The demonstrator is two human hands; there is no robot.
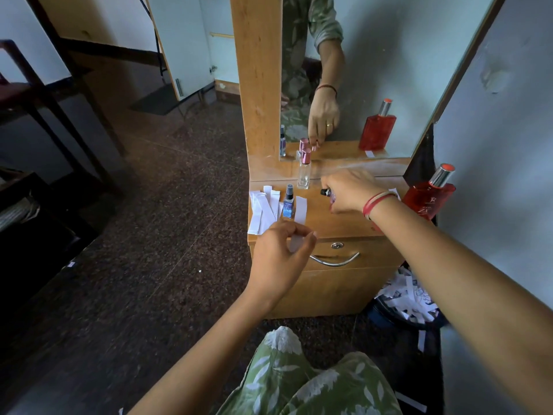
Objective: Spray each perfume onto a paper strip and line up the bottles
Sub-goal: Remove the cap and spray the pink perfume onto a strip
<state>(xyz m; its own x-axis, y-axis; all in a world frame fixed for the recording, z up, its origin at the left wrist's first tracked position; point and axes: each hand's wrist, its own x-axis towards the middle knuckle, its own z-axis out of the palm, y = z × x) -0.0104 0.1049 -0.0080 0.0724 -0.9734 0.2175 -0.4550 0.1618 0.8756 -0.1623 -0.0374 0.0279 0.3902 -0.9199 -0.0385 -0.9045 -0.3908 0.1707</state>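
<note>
Not much to read here, honestly. The only lettering I can half make out is on the red perfume bottle (426,194) at the right end of the table: pale print on the front, a small logo-like mark up top and bigger letters below it that start with what looks like a "Z". The rest is cut off by the arm and too blurry to spell out. The small blue bottle (289,205) has a bright label with some print on it, but it's too tiny to read. The paper scraps (407,298) in the bin show dark printed bits, also illegible.
</note>
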